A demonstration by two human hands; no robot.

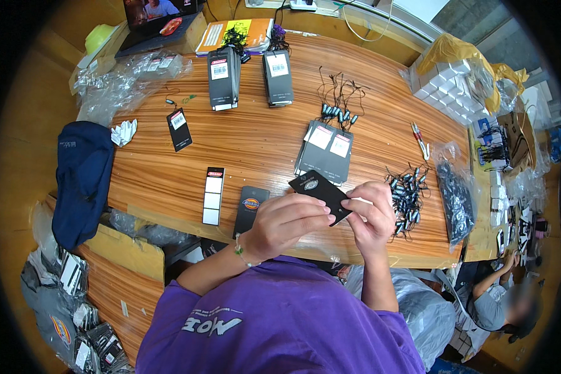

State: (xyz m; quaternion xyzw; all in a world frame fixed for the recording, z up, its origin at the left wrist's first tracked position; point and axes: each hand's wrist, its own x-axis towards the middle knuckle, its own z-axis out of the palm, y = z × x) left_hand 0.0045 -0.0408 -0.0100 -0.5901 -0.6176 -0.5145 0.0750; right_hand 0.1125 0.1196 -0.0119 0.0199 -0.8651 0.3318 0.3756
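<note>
Between both hands, above the table's near edge, is a black hang tag with a light oval emblem. My left hand grips its left and lower side, fingers laid across it. The fingertips of my right hand pinch its right end. Just beyond lies a stack of dark tags with white stickers, their black cords stretched away from me. To the right is a loose heap of black strings with small toggles. Left of my hands rest a dark tag with a coloured logo and a strip of white labels.
Two tag bundles stand farther back, with a single tag to their left. Red-handled snips and a plastic bag of black strings lie right. White boxes fill the back right corner. Another person sits at lower right.
</note>
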